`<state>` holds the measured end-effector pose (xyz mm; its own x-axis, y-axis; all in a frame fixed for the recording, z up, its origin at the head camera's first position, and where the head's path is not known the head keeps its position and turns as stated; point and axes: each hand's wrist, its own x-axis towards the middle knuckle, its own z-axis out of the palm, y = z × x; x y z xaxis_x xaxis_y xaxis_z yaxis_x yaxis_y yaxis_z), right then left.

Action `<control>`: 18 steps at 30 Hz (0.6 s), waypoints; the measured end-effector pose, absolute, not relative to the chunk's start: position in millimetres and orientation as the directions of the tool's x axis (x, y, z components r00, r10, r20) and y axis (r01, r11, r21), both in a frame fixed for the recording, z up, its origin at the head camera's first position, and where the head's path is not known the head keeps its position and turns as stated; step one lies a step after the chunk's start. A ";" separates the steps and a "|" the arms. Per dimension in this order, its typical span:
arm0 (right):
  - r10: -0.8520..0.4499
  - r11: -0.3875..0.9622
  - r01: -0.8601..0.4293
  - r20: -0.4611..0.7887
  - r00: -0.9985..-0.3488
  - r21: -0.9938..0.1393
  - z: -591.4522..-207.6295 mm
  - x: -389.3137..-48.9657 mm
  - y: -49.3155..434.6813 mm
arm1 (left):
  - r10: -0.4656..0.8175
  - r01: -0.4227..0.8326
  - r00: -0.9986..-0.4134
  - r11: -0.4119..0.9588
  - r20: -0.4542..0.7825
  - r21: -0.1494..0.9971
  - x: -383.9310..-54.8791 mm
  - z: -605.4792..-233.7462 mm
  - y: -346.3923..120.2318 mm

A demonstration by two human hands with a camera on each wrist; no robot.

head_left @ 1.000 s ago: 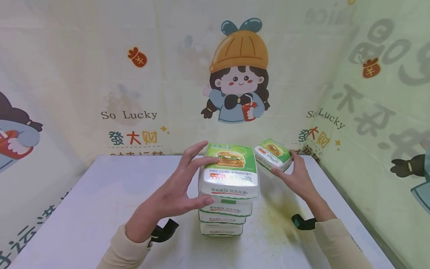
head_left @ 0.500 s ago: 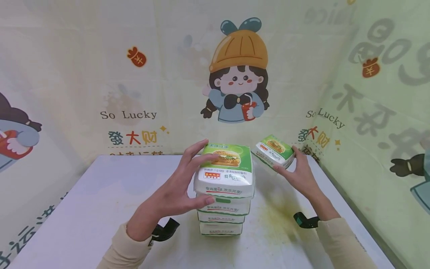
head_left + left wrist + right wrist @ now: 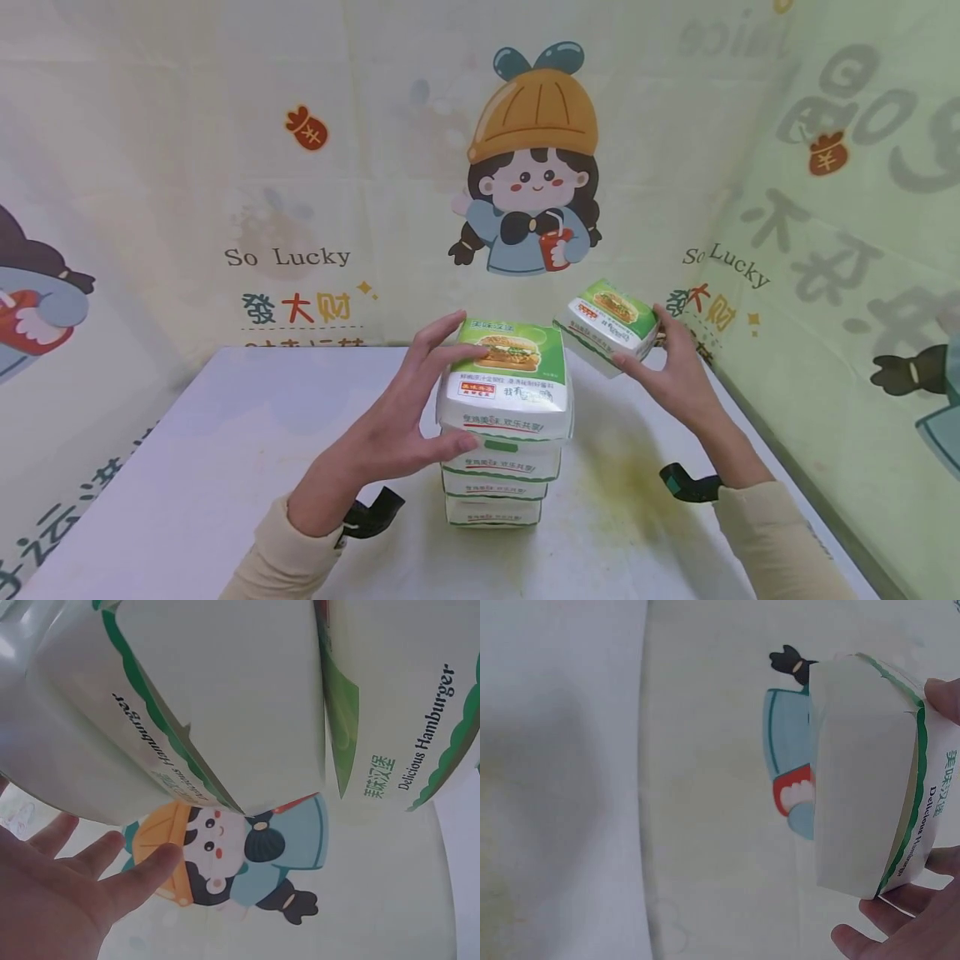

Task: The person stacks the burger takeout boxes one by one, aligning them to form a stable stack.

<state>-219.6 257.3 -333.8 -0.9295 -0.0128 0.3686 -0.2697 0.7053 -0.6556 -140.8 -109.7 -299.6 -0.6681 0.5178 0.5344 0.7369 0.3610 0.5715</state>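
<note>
Several white and green hamburger boxes stand stacked on the table, the top box [image 3: 517,408] larger in view than those under it. My left hand [image 3: 375,425] is at the left side of that top box, thumb near its front and fingers spread along its left edge. In the left wrist view the left fingers [image 3: 139,874] reach out straight beside the printed box sides [image 3: 150,742]. My right hand [image 3: 678,383] grips another hamburger box [image 3: 611,325], raised and tilted at the right of the stack. The right wrist view shows its plain white underside [image 3: 862,780].
A white table [image 3: 285,417] carries the stack, with a yellowish stain [image 3: 622,483] to its right. Printed cloth walls [image 3: 390,192] close off the back and sides. A black camera mount sits on each wrist.
My right hand has lifted its hamburger box higher. The top of the stack shifted left, then slightly back right. My left hand has barely moved.
</note>
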 end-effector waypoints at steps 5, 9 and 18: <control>-0.018 0.711 -0.280 0.381 -0.924 -0.646 -321.0 -215.7 256.3 | 0.502 0.725 -0.676 0.323 0.540 0.608 -141.9 -299.9 -109.1; -0.043 0.689 -0.324 0.409 -0.911 -0.648 -312.0 -214.1 256.2 | 0.489 0.707 -0.688 0.287 0.536 0.646 -142.4 -300.2 -107.9; -0.081 0.668 -0.384 0.450 -0.889 -0.638 -298.5 -211.5 253.5 | 0.454 0.700 -0.700 0.284 0.551 0.655 -144.0 -300.8 -104.9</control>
<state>-211.5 253.5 -298.5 -0.8892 -0.0809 0.4502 -0.3838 0.6676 -0.6380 -144.0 -104.9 -300.8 -0.7002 0.4537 0.5513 0.6999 0.2837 0.6555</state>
